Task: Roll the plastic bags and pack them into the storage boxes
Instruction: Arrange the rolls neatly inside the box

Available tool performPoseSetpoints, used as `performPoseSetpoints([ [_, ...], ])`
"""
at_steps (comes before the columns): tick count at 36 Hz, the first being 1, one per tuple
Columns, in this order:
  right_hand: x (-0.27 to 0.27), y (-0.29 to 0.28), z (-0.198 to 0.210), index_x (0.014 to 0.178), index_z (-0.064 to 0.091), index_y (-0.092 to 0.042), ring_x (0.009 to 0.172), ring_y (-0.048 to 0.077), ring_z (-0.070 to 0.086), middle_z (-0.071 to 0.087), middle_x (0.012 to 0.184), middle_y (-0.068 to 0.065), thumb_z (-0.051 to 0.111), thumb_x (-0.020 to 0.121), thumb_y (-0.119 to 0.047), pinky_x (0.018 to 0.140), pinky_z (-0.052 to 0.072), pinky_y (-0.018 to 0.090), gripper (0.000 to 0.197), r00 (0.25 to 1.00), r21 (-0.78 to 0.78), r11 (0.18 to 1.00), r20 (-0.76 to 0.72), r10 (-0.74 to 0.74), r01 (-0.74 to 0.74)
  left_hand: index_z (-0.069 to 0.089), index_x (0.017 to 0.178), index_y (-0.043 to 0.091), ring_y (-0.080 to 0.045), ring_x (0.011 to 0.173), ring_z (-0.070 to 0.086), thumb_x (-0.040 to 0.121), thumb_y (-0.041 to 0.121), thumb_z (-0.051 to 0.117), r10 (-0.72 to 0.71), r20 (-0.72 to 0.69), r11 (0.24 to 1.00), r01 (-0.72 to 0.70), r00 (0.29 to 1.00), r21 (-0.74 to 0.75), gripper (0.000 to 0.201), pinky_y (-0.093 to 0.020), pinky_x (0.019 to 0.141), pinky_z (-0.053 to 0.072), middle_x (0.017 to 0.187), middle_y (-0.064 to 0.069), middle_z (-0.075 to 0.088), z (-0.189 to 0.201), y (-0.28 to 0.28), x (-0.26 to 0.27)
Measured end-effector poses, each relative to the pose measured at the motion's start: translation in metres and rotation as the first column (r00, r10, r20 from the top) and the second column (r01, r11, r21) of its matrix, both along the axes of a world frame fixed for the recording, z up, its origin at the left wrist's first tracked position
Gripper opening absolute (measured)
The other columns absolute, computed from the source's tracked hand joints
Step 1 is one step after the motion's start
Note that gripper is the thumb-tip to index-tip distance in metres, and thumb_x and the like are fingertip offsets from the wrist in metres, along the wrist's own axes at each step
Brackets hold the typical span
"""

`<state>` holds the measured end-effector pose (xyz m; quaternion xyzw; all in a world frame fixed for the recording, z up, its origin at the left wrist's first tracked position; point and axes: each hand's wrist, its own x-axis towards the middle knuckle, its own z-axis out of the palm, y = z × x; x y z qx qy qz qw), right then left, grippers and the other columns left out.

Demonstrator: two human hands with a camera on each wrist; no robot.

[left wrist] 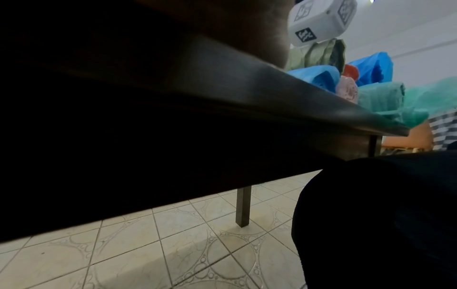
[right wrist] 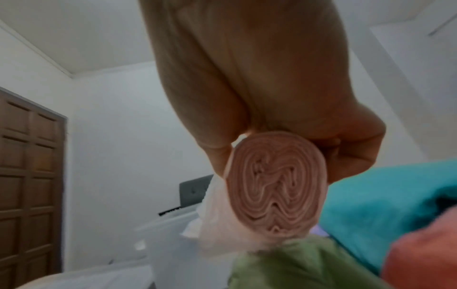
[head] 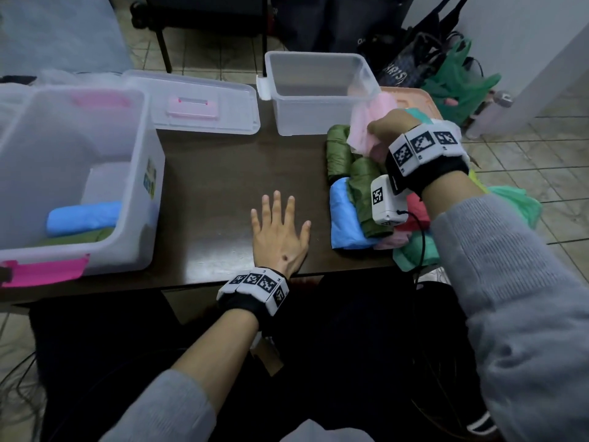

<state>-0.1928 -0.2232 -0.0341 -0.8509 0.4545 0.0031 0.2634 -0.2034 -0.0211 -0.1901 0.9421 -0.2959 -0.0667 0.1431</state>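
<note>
My right hand (head: 390, 127) grips a rolled pink plastic bag (head: 366, 126) lifted above the pile of rolls, just right of the empty clear storage box (head: 315, 90). The right wrist view shows the pink roll's (right wrist: 274, 185) spiral end between my fingers (right wrist: 215, 156), a loose flap hanging on its left. Olive green rolls (head: 339, 151), a blue roll (head: 344, 215) and red, pink and teal bags lie on the table's right side. My left hand (head: 279, 228) lies flat on the dark table (head: 223, 173), fingers spread, holding nothing. The big clear box (head: 95, 173) at left holds a blue roll (head: 83, 216) over a green one.
A clear lid with a pink handle (head: 197, 103) lies at the back between the two boxes. A peach tray (head: 411, 97) sits behind the pile. Bags on the tiled floor (head: 446, 68) stand at the back right. The table's near edge (left wrist: 272, 91) runs by my left wrist.
</note>
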Motion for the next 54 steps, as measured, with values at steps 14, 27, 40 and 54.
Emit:
performPoseSetpoints([
  [14, 0.011, 0.079, 0.006, 0.13, 0.042, 0.001, 0.055, 0.012, 0.056, 0.056, 0.098, 0.009, 0.049, 0.096, -0.023, 0.039, 0.047, 0.018, 0.042, 0.969, 0.376, 0.92, 0.246, 0.019, -0.113, 0.004, 0.151, 0.007, -0.021, 0.147, -0.002, 0.097, 0.038, 0.043, 0.002, -0.186, 0.975, -0.043, 0.983, -0.217, 0.073, -0.036, 0.117, -0.004, 0.159, -0.008, 0.005, 0.008, 0.008, 0.009],
  [27, 0.022, 0.135, -0.102, 0.138, 0.036, 0.001, 0.123, 0.033, 0.046, 0.041, 0.137, 0.015, 0.058, 0.083, -0.044, 0.1, 0.044, 0.04, 0.074, 0.997, 0.436, 0.897, 0.007, 0.072, -0.068, 0.031, 0.145, 0.008, -0.02, 0.119, 0.054, 0.075, 0.031, 0.077, 0.065, -0.627, 0.818, -0.401, 0.777, -0.412, 0.087, -0.029, 0.101, 0.041, 0.135, -0.007, 0.054, 0.042, 0.05, 0.052],
  [40, 0.0, 0.116, -0.065, 0.13, 0.047, -0.024, 0.12, 0.026, 0.041, 0.044, 0.135, 0.003, 0.043, 0.091, -0.003, 0.092, 0.035, 0.04, 0.045, 0.69, -0.237, 0.65, -0.192, 0.698, -0.723, 0.07, 0.086, 0.018, -0.024, 0.087, 0.07, 0.081, 0.011, 0.071, 0.089, -0.782, 0.7, -0.597, 0.617, -0.392, 0.009, -0.036, 0.091, 0.054, 0.09, -0.008, 0.072, 0.043, 0.046, 0.08],
  [54, -0.015, 0.133, -0.078, 0.138, 0.036, -0.02, 0.122, 0.027, 0.036, 0.043, 0.128, 0.007, 0.053, 0.082, -0.004, 0.097, 0.029, 0.037, 0.061, 0.56, -0.421, 0.41, -0.339, 0.756, -0.809, 0.069, 0.111, 0.012, -0.016, 0.111, 0.058, 0.092, 0.009, 0.052, 0.223, -0.306, 0.826, -0.346, 0.926, -0.445, 0.025, -0.014, 0.084, 0.036, 0.117, -0.006, 0.066, 0.092, 0.039, 0.116],
])
